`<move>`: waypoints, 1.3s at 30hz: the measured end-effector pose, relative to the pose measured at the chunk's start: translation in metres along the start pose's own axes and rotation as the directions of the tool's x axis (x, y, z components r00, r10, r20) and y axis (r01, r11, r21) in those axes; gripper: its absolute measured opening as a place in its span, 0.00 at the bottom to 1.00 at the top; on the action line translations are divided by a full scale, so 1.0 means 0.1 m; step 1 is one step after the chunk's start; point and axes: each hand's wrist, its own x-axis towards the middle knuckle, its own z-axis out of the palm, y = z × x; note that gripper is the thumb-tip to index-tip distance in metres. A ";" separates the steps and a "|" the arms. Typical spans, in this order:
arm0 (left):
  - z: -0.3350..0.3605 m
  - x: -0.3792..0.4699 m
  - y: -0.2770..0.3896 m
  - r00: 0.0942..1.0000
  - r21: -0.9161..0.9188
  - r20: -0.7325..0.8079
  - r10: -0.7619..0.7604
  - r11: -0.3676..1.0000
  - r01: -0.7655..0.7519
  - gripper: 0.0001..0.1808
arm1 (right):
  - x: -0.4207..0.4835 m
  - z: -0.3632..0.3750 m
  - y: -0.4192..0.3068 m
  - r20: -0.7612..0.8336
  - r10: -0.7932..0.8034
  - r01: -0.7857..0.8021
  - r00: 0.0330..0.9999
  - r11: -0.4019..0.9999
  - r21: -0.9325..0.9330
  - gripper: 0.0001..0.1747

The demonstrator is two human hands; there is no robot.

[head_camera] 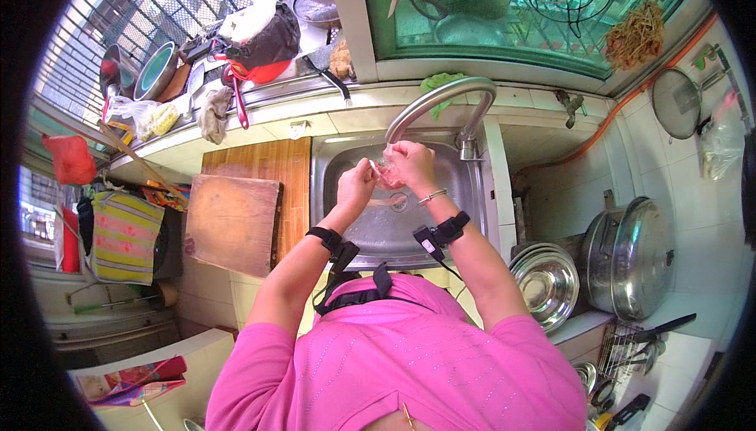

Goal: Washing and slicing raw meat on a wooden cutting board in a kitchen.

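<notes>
Between my two hands hangs a piece of raw-looking pinkish meat (390, 178), held above the stainless steel sink (366, 236). My left hand (357, 184) pinches its left side with closed fingers. At its upper right, my right hand (411, 165) grips the other side, right below the spout of the curved metal faucet (440, 88). The fingers hide part of the meat, and its exact kind is hard to tell. A paler strip (385, 201) shows lower in the sink, near the drain (400, 202).
A thick wooden chopping board (233, 224) lies left of the sink. Stacked steel bowls (544, 289) and a large lidded steel pot (641, 260) stand at the right. A green cloth (440, 85) hangs behind the faucet. Pans and bags crowd the window ledge (260, 109).
</notes>
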 end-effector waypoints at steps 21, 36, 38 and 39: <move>0.32 0.22 -0.03 0.968 -0.167 -0.058 -0.246 0.958 0.233 0.08 | -0.19 -0.43 1.49 -0.478 0.454 -0.346 0.751 0.889 0.301 0.17; 0.48 0.17 -0.46 0.393 -0.540 0.834 -0.386 -0.431 0.723 0.14 | -0.08 -0.58 1.31 -0.435 0.479 -0.322 0.762 0.864 0.387 0.12; 0.46 0.14 -0.49 0.394 -0.548 0.828 -0.398 -0.424 0.721 0.13 | -0.10 -0.60 1.24 -0.426 0.484 -0.336 0.764 0.863 0.378 0.12; 0.43 0.11 -0.48 0.395 -0.555 0.822 -0.411 -0.420 0.718 0.13 | -0.12 -0.60 1.20 -0.443 0.467 -0.326 0.765 0.875 0.358 0.12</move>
